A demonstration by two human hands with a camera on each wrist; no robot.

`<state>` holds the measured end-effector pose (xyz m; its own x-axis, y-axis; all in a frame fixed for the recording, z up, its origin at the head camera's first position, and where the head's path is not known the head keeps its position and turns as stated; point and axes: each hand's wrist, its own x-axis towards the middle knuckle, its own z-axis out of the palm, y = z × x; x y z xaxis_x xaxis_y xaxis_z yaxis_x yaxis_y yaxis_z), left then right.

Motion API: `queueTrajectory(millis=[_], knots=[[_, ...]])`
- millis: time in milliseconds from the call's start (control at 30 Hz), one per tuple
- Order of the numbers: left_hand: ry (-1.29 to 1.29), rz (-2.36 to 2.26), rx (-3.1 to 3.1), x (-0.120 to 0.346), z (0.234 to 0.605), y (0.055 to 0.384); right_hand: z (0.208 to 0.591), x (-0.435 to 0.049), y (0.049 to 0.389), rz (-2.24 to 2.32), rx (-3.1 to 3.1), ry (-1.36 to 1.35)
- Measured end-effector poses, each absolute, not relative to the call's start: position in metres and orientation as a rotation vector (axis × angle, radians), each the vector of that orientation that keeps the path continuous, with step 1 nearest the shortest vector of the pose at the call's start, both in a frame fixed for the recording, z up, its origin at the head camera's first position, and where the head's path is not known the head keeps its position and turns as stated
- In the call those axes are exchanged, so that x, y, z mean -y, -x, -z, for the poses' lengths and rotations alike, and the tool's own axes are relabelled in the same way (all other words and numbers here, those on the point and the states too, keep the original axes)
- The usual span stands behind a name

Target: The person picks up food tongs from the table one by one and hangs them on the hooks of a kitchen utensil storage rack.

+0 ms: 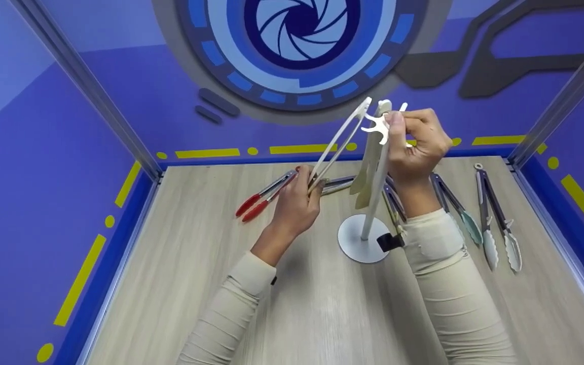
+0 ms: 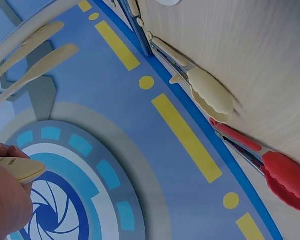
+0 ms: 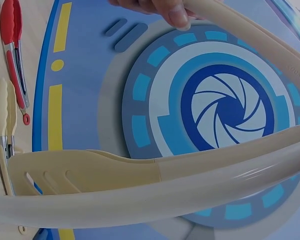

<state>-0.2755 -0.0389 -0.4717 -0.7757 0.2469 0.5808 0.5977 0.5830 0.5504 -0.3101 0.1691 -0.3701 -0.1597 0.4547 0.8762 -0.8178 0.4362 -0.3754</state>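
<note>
My left hand (image 1: 297,203) grips a pair of long cream tongs (image 1: 340,144) low down; their joined end points up toward the hooks. In the left wrist view a cream tip of them pokes out of the fist. My right hand (image 1: 418,144) pinches the white hook crown (image 1: 375,126) on top of a utensil stand (image 1: 364,248) with a round base. From the crown hang cream utensils, one a slotted spatula (image 3: 90,172) seen behind the pole (image 3: 115,204) in the right wrist view. The tongs' joined end is close to the crown; whether they touch, I cannot tell.
Red-tipped tongs (image 1: 264,197) lie on the table at the back left, near cream-tipped tongs (image 2: 210,92). Teal-tipped tongs (image 1: 469,225) and white-tipped tongs (image 1: 512,248) lie at the right. Blue walls (image 1: 114,116) enclose the table's back and sides.
</note>
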Motion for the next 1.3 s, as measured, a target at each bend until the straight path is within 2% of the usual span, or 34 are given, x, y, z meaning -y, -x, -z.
queueTrajectory(millis=[667, 933, 1300], knots=[[0.695, 1.159, 2.4, 0.032, 0.483, 0.274, 0.371, -0.168, 0.311, -1.165, 1.305, -0.371], [0.755, 1.382, 2.303, 0.007, 0.507, 0.282, 0.367, -0.168, 0.312, -1.198, 1.338, -0.394], [0.726, 1.435, 2.218, -0.027, 0.527, 0.286, 0.361, -0.17, 0.308, -1.196, 1.371, -0.459]])
